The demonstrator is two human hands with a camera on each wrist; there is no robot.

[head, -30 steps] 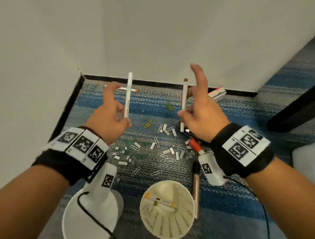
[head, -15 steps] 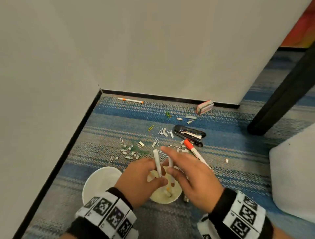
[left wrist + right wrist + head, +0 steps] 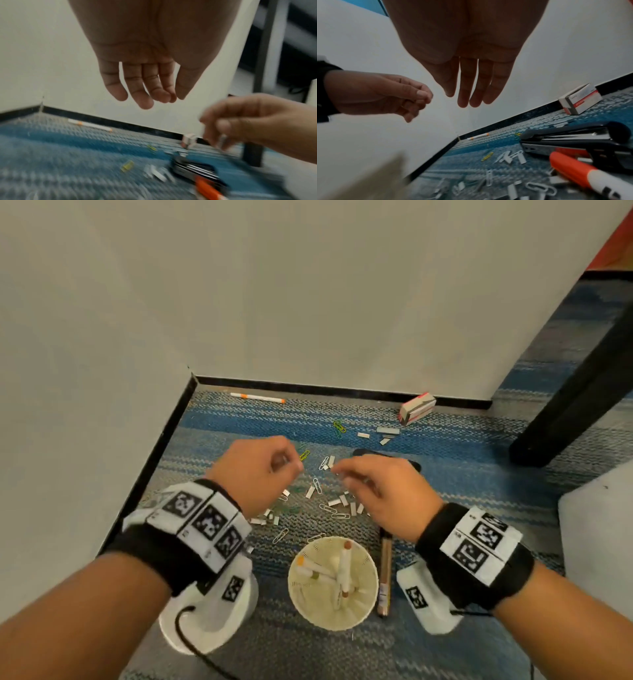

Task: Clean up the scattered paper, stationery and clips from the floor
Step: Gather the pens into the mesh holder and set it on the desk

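Observation:
Both hands hover empty over the carpet's litter. My left hand (image 3: 286, 463) has loosely bent fingers, and my right hand (image 3: 342, 475) hangs relaxed over a black stapler (image 3: 368, 454); each palm shows bare in its wrist view. Silver paper clips and staple strips (image 3: 334, 503) lie scattered under them, with a yellow clip (image 3: 304, 455) and green clips (image 3: 339, 429). A cream mesh cup (image 3: 368, 594) near me holds several pens. A brown pen (image 3: 385, 573) lies beside it. An orange-capped marker (image 3: 583, 173) lies by the stapler (image 3: 573, 139). A white-orange pen (image 3: 257, 397) lies along the wall.
A red-and-white staple box (image 3: 418, 408) sits by the skirting. A white bowl (image 3: 178, 631) stands at the lower left under my left wrist. Walls close the left and far sides. A black furniture leg (image 3: 582, 398) and a white block (image 3: 599, 542) stand on the right.
Each hand held a pen upright, lowered it into the mesh cup and let go. Both hands have now moved forward, empty, over the clips.

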